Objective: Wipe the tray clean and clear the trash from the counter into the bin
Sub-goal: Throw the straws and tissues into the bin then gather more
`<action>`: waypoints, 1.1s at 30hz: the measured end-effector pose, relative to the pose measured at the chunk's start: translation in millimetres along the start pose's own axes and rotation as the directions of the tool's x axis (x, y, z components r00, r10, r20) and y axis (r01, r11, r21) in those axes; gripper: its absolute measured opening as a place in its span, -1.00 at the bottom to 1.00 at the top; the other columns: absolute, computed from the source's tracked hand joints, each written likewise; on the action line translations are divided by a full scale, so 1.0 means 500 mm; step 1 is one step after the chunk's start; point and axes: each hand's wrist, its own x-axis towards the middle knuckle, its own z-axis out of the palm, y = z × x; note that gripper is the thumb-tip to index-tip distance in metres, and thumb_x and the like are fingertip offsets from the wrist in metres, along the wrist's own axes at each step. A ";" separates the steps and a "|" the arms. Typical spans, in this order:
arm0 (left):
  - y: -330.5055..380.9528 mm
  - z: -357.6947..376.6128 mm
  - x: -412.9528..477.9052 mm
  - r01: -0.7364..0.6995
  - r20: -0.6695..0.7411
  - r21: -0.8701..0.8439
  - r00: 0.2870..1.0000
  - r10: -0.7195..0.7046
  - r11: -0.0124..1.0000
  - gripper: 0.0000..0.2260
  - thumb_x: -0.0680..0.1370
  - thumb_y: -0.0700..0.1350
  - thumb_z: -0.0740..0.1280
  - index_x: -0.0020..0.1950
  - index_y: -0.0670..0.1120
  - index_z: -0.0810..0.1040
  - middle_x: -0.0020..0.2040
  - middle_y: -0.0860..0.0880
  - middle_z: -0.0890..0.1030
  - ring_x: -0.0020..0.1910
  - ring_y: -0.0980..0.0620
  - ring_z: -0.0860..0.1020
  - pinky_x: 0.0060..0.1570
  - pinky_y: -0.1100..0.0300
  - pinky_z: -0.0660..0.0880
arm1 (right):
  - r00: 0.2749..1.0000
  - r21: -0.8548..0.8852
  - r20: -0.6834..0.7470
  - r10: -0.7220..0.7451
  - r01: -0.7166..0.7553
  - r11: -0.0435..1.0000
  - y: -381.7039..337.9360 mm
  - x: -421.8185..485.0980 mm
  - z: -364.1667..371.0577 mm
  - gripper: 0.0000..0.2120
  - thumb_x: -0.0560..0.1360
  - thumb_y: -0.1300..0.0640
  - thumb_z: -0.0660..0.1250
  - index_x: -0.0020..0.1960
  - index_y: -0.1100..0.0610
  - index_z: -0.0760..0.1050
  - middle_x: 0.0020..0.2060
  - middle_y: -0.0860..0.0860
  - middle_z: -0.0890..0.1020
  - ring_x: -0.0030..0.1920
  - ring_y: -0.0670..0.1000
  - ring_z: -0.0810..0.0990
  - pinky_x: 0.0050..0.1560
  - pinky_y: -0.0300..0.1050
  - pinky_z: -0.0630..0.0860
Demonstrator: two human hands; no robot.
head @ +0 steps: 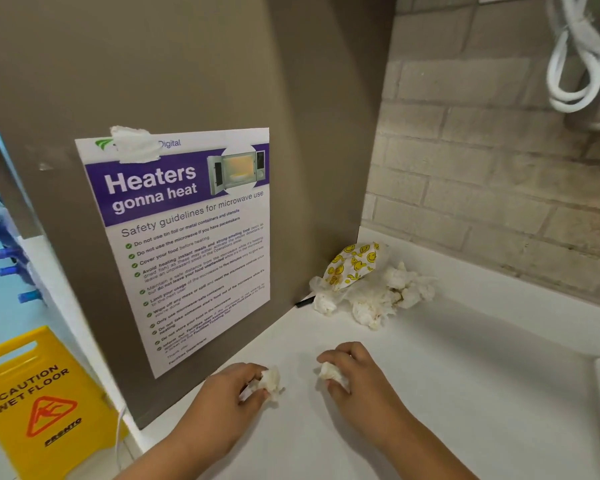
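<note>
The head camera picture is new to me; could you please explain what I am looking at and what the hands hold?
There is no machine here: a person wears a camera on the head, looking down at their own two bare hands. The left hand holds a crumpled tissue in its grip, and the right hand holds a second tissue wad. Both are over a white counter. In the far corner lies a pile of used tissues with a smiley-face wrapper on top. A microwave safety poster hangs on the brown panel, and a yellow wet-floor sign stands on the left.
</note>
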 end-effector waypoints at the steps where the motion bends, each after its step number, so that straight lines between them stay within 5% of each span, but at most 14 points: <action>1: -0.001 -0.005 -0.008 0.003 0.005 0.013 1.000 -0.003 1.000 -0.82 0.51 -0.11 0.34 -0.07 0.21 0.56 -0.04 0.23 0.60 0.00 0.31 0.49 -0.04 0.49 0.38 | 1.000 0.010 0.009 -0.011 0.011 1.000 -0.013 -0.007 0.005 -0.67 0.53 0.13 0.27 0.10 -0.30 0.39 0.15 -0.24 0.30 0.12 -0.23 0.43 0.15 -0.38 0.36; 11: -0.053 -0.092 -0.091 -0.042 -0.009 0.027 0.999 0.042 0.999 -0.77 0.51 -0.09 0.37 -0.06 0.28 0.49 -0.08 0.28 0.57 0.01 0.38 0.47 -0.10 0.54 0.37 | 0.987 -0.011 0.129 -0.098 0.100 0.995 -0.155 -0.057 0.068 -0.69 0.54 0.12 0.24 0.24 -0.15 0.45 0.16 -0.23 0.34 0.16 -0.19 0.42 0.17 -0.32 0.40; 19: -0.167 -0.230 -0.218 -0.045 -0.006 -0.064 0.999 0.044 0.997 -0.64 0.49 -0.21 0.36 -0.11 0.32 0.55 -0.05 0.26 0.58 -0.07 0.21 0.55 -0.11 0.31 0.48 | 0.988 0.098 0.122 -0.095 0.084 0.992 -0.325 -0.111 0.200 -0.66 0.51 0.13 0.24 0.23 -0.17 0.39 0.13 -0.27 0.44 0.11 -0.19 0.46 0.09 -0.25 0.47; 24: -0.304 -0.295 -0.322 0.105 0.013 -0.011 0.994 -0.105 0.994 -0.66 0.51 -0.17 0.35 -0.13 0.33 0.48 -0.07 0.32 0.56 -0.05 0.35 0.50 -0.18 0.42 0.41 | 0.980 0.154 0.185 -0.070 0.042 0.987 -0.412 -0.143 0.332 -0.70 0.54 0.04 0.25 0.21 -0.25 0.31 0.01 -0.31 0.51 0.05 -0.24 0.50 0.06 -0.28 0.46; 28: -0.413 -0.311 -0.401 0.260 0.082 0.025 0.962 -0.261 0.965 -0.73 0.51 -0.18 0.33 -0.02 0.20 0.39 -0.16 0.14 0.55 -0.20 0.16 0.51 -0.22 0.29 0.41 | 0.960 0.140 0.278 -0.026 -0.014 0.990 -0.419 -0.173 0.466 -0.76 0.58 0.01 0.20 0.19 -0.24 0.31 0.12 -0.27 0.48 0.11 -0.21 0.48 0.12 -0.19 0.43; 33: -0.544 -0.282 -0.473 0.393 0.146 0.062 0.906 -0.398 0.917 -0.73 0.49 -0.21 0.27 -0.07 0.15 0.30 -0.26 0.01 0.60 -0.32 0.06 0.52 -0.26 0.16 0.47 | 0.920 0.095 0.389 0.055 -0.099 0.991 -0.386 -0.205 0.623 -0.85 0.56 0.04 0.25 -0.06 -0.23 0.37 -0.02 -0.21 0.44 -0.19 -0.23 0.43 -0.04 -0.18 0.41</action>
